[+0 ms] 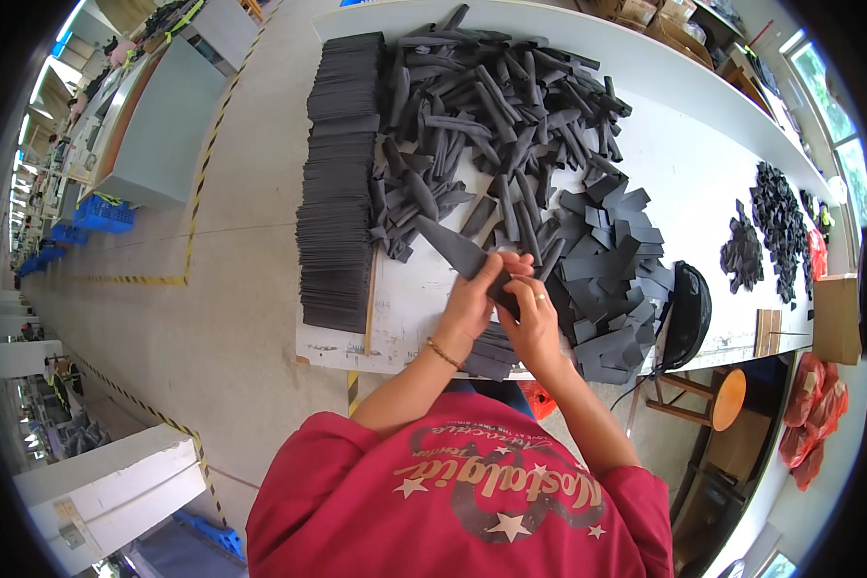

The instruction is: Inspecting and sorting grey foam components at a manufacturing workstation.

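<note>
A dark grey piece of fabric (450,247), long and folded or tapering to one end, is held over the near edge of the white table (405,356). My left hand (469,306) is closed on its middle. My right hand (531,310) pinches its near end; the fingers of both hands almost meet. Below my hands a small stack of dark fabric pieces (491,353) lies at the table edge, partly covered by my wrists. Beyond my hands spreads a loose heap of rolled or folded dark strips (496,101). Flat dark pieces (607,279) lie scattered right of my right hand.
A long, neat row of stacked dark pieces (337,193) lines the table's left side. To the right are a black rounded object (687,316), small black piles (778,226), a cardboard box (836,320), a wooden stool (729,400) and red plastic bags (807,414).
</note>
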`<action>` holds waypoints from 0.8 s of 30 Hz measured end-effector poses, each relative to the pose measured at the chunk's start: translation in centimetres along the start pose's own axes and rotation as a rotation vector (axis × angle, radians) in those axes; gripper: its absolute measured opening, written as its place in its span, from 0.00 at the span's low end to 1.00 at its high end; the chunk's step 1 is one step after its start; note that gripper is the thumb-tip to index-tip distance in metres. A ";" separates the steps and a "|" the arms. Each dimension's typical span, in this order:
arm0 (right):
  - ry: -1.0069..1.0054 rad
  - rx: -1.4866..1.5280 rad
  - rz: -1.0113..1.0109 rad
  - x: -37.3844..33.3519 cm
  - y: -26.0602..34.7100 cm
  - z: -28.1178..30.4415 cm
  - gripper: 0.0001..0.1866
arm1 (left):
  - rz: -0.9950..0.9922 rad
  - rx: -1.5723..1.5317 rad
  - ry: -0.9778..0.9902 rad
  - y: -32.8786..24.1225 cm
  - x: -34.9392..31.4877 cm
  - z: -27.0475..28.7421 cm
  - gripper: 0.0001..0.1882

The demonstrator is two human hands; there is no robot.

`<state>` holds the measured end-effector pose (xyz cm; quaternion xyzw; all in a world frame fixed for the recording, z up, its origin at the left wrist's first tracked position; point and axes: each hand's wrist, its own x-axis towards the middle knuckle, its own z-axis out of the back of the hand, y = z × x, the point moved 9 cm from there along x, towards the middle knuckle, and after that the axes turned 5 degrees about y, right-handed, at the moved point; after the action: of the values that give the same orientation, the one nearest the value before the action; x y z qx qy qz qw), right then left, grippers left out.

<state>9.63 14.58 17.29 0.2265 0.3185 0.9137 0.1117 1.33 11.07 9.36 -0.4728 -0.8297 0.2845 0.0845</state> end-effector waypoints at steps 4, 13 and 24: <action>0.007 -0.072 -0.014 1.0 1.5 1.0 0.19 | -0.031 -0.103 -0.050 -1.2 -0.2 1.2 0.16; 0.121 0.034 -0.026 0.5 0.1 0.6 0.18 | -0.010 -0.164 -0.045 0.8 -1.1 0.2 0.16; 0.067 0.152 0.044 1.3 0.1 2.3 0.08 | -0.229 -0.170 -0.077 -3.2 -0.8 -1.1 0.16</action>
<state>9.59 16.13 19.40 0.2107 0.3853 0.8962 0.0633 -0.14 9.63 12.13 -0.3693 -0.9020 0.2194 0.0442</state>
